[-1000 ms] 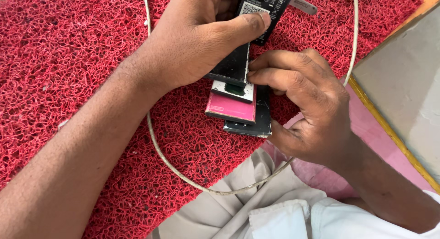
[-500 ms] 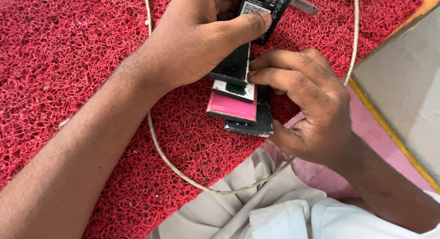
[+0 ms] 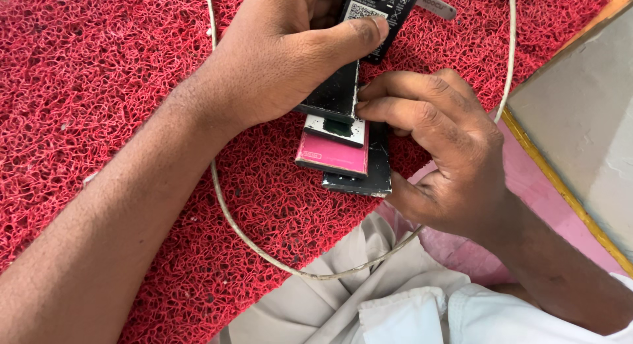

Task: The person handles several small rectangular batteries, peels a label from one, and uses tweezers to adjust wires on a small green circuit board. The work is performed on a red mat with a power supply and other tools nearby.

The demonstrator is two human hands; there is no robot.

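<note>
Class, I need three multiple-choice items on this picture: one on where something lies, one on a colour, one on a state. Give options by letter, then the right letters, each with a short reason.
1. Where does the white cord lie?
A. on the red mat
B. coiled on the grey panel
C. wound round the right wrist

2. What colour is the flat piece below the left hand?
A. blue
B. pink
C. yellow

3. What is the left hand's state?
A. flat and open on the mat
B. gripping a black part, thumb across it
C. off the mat, holding nothing

Answers: 1 A, the cord curves over the mat. 2 B, its face is plainly pink. 3 B, the thumb presses over the black part while the right hand pinches beside it.
</note>
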